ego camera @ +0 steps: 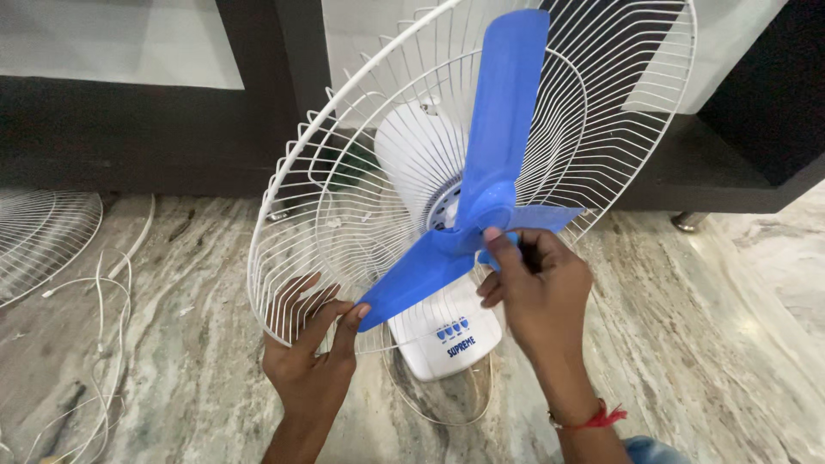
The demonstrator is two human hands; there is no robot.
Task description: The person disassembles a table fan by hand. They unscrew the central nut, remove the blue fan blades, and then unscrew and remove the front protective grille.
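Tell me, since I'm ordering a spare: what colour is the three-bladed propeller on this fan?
Blue; the plastic three-bladed propeller shows best in the head view.

Bare forearms, red thread bracelet on right wrist

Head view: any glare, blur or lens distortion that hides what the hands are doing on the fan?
Head view: even indoor light, soft sheen on the marble floor, no harsh glare; slight wide-angle bowing of the wire guard; left hand, right hand and blue blade sharp.
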